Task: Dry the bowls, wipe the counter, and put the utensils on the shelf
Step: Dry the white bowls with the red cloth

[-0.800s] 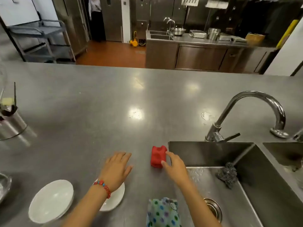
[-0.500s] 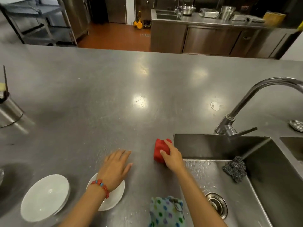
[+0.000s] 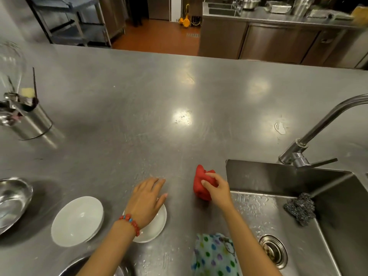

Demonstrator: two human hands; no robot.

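My right hand (image 3: 216, 189) grips a crumpled red cloth (image 3: 201, 181) on the steel counter (image 3: 159, 108), just left of the sink. My left hand (image 3: 146, 198) hovers flat with its fingers spread over a white bowl (image 3: 157, 226), hiding most of it. A second white bowl (image 3: 77, 221) sits to its left. At the far left stands a steel utensil holder (image 3: 32, 120) with utensils in it. A steel bowl (image 3: 13, 200) lies at the left edge, and another steel bowl's rim (image 3: 75, 266) shows at the bottom.
The sink (image 3: 298, 216) fills the lower right, with a steel scourer (image 3: 300, 208) and a drain (image 3: 273, 251) inside. A faucet (image 3: 310, 140) arches over it. A dotted cloth (image 3: 215, 255) hangs at the front edge. Small water spots lie on the counter (image 3: 279, 128).
My right hand reached the red cloth and closed on it. The view dropped and shifted, bringing the steel bowls at left and bottom into sight. My left hand stayed over the bowl.
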